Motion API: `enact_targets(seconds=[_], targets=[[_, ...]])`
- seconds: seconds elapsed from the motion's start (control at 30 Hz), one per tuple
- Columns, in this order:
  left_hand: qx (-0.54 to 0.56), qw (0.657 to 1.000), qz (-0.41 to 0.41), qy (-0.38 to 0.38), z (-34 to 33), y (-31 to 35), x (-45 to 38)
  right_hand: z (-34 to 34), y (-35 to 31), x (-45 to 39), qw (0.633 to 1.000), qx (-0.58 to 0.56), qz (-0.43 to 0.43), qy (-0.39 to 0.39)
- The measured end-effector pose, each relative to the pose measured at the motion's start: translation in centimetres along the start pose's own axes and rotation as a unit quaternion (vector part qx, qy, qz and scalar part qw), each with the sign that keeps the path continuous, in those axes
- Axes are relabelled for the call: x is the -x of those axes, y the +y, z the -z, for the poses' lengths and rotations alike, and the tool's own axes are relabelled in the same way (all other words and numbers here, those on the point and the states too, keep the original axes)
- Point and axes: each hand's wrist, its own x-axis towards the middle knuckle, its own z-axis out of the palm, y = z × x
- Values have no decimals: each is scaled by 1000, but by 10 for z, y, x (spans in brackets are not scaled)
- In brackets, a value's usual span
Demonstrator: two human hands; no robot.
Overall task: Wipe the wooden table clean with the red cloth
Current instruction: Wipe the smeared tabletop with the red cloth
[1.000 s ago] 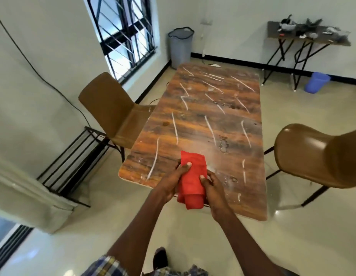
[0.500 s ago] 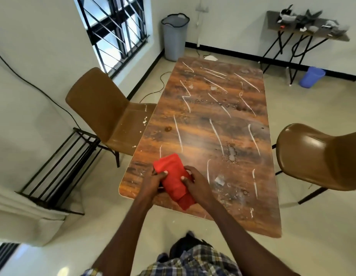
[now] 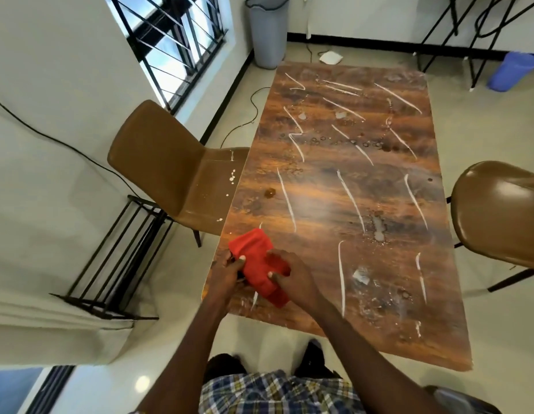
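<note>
A long wooden table [image 3: 364,198] carries several white streaks, droplets and crumbs over its whole top. A folded red cloth [image 3: 258,264] lies at the table's near left corner. My left hand [image 3: 227,276] grips the cloth's left side at the table edge. On the cloth's right side sits my right hand [image 3: 292,273], with thumb and fingers closed on the fabric. Part of the cloth is hidden under both hands.
A brown chair [image 3: 170,165] stands tucked at the table's left side, another brown chair [image 3: 498,213] at the right. A black metal rack [image 3: 119,255] leans by the left wall. A grey bin [image 3: 267,34] and a blue bucket [image 3: 512,71] stand beyond the far end.
Both hands carried the cloth from the near middle edge to the near left corner of the table. The view came closer and tilted further down.
</note>
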Motion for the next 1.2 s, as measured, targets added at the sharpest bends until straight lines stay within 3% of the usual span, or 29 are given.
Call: enact_targets(seconds=[0.07, 0.17, 0.27, 0.4, 0.6, 0.7, 0.9, 1.03, 1.2], targets=[[-101, 995, -25, -9, 16, 5, -13, -14, 0, -7, 996, 92, 9, -7], [-293, 953, -75, 19, 49, 0, -40, -39, 0, -15, 955, 296, 2, -27], [-367, 926, -82, 13, 84, -8, -58, -74, 0, -17, 938, 344, 7, -47], [-348, 933, -61, -68, 116, -15, -86, -106, 17, -26, 914, 400, 21, -55], [-245, 951, -28, -188, 128, -12, -110, -160, 42, -36, 921, 389, 17, -8], [-217, 963, -30, -157, 138, -19, -118, -214, 24, -41, 923, 378, 73, -1], [-201, 971, -18, -125, 161, -21, -137, -231, 16, -61, 912, 405, 37, 46], [-225, 961, -54, -150, 153, -29, -131, -185, 46, -35, 920, 340, -109, 159], [-229, 947, -72, -212, 147, -45, -127, -182, 61, 20, 887, 286, -243, 268]])
